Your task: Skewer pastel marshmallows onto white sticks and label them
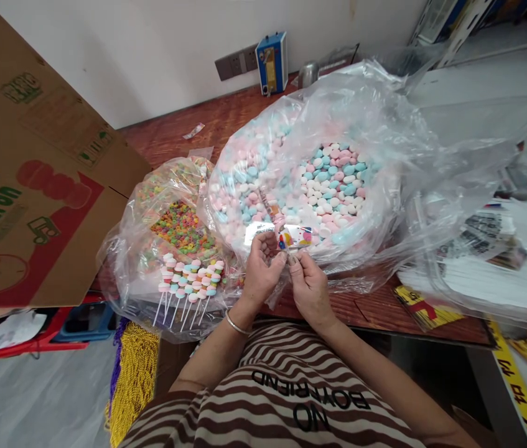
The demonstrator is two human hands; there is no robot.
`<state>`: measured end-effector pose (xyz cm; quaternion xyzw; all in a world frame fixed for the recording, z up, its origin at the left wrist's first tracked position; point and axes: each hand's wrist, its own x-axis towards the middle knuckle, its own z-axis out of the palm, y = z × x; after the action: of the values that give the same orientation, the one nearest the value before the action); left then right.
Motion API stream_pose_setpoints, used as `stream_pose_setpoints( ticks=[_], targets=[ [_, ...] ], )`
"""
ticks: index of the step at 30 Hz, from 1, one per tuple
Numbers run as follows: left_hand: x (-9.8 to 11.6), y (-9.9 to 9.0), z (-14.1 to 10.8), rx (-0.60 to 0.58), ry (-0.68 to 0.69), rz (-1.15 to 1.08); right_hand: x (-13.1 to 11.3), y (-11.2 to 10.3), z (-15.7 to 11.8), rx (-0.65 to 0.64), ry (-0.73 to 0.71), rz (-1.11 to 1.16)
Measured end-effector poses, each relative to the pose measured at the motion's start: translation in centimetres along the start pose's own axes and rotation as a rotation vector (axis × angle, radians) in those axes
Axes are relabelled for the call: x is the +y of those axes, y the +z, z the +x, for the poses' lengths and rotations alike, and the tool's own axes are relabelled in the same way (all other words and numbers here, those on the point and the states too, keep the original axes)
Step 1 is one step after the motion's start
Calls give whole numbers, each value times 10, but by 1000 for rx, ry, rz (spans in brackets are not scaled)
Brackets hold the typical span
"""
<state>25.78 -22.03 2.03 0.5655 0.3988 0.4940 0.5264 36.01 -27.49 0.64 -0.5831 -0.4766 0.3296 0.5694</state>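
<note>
left hand (pixel 263 266) and right hand (pixel 310 286) meet, curled, fingers (pixel 308 262) pinching a printed wrapper (pixel 298 236) between them.

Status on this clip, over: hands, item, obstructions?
Left hand and right hand nearly meeting at printed packet; exact grip unclear. Plastic bag of candies crowding just beyond. Candy sticks lying off to the left.

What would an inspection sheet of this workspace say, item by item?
Surface: reddish-brown table, largely covered by plastic bags.
Work items: printed wrapper; pink, blue and white candies; small colourful pieces; candies on sticks.
Clutter: paper scrap and blue device toward the wall.
Hands: left hand and right hand, fingertips close together at the printed wrapper's near end.
Cables: nothing seen for certain.
Surroundings: cardboard box at left, wall sockets behind.
</note>
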Motion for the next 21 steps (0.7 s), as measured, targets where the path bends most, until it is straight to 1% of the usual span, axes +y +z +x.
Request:
stream_pose_setpoints(
  ticks=[2, 3, 5, 11, 17, 19, 21],
  targets=[
    [4, 5, 0, -39, -146, -172, -3, 0, -1, -11, -41, -69],
    [5, 6, 0, -45, -192, -240, -4, 0, -2, -19, -54, -97],
    [5, 9, -2, -27, -236, -319, -5, 2, -4, -31, -68, -144],
    [3, 13, -6, 89, -278, -408, -4, 8, -11, -36, -134, -258],
    [11, 19, -2, 214, -308, -436, -3, 12, -14, -89, -183, -243],
    [13, 20, -1, 218, -319, -463, -1, 13, -15, -100, -182, -248],
    [15, 20, -2, 187, -325, -492, 0, 13, -14, -92, -169, -261]
  ],
)
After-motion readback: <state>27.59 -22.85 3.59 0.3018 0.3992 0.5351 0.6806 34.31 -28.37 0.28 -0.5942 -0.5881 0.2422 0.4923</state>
